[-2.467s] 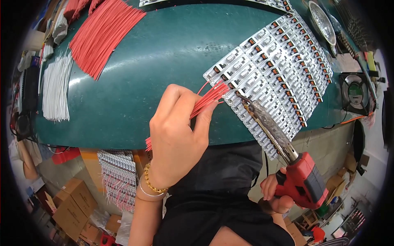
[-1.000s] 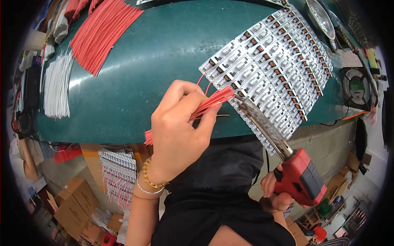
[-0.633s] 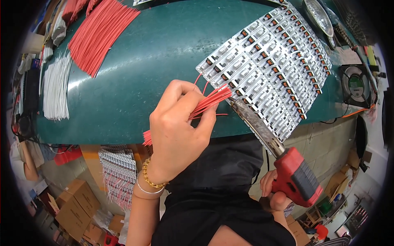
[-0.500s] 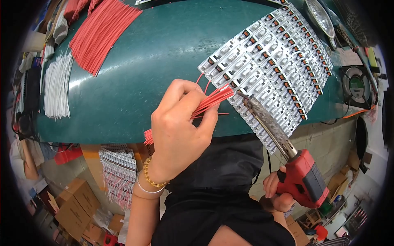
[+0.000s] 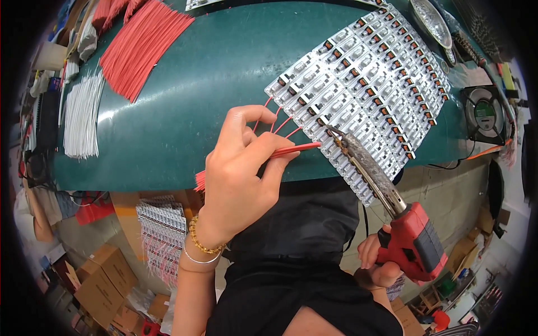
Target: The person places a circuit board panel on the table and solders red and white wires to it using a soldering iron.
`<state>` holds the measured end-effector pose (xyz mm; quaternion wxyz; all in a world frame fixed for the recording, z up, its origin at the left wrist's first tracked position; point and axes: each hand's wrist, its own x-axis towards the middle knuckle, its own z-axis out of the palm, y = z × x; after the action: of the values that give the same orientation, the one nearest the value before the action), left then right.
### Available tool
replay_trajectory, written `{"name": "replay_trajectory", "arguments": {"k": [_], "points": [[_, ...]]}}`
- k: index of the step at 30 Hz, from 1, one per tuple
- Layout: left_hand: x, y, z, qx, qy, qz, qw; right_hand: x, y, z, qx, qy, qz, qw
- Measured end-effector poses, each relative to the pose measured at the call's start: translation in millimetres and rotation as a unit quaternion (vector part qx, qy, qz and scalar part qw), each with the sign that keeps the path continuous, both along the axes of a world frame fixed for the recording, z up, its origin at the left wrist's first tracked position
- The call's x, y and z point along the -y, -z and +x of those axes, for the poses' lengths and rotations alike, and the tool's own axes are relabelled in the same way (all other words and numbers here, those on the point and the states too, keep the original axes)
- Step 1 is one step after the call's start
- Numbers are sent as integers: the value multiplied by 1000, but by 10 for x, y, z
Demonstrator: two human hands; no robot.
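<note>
My left hand (image 5: 238, 176) is closed around a bundle of thin red wires (image 5: 300, 148), whose tips reach the near left edge of a panel of small circuit boards (image 5: 336, 89). Along that edge, several single red wires (image 5: 282, 124) run from the panel back toward my fingers. My right hand (image 5: 374, 263) grips a soldering gun (image 5: 416, 241) with a red and black handle. Its dark tip rests at or just above the panel, close to the wire tips; I cannot tell whether they touch.
The panel lies on a green table (image 5: 202, 73), overhanging its near edge. Red wires (image 5: 143, 47) and white wires (image 5: 83, 117) are spread at the left. A metal dish (image 5: 431, 22) and a small fan (image 5: 485, 115) stand at the right. More wired panels (image 5: 161, 235) sit below the table.
My left hand has turned slightly, and the wire tips now point lower along the panel's edge. More single red wires show at that edge. The panel and soldering gun have shifted slightly in view.
</note>
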<state>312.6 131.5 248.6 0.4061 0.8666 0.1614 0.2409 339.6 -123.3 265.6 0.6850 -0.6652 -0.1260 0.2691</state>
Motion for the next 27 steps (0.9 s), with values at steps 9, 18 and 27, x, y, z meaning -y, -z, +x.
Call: {"name": "replay_trajectory", "arguments": {"k": [9, 18, 27], "points": [[158, 37, 76, -8, -67, 25, 997, 118, 60, 11, -4, -28, -1, 1000], [156, 94, 88, 1, -73, 31, 997, 258, 168, -18, 99, -28, -181, 978], [158, 102, 93, 0, -72, 32, 997, 199, 139, -1, 55, -35, -10, 998]]}}
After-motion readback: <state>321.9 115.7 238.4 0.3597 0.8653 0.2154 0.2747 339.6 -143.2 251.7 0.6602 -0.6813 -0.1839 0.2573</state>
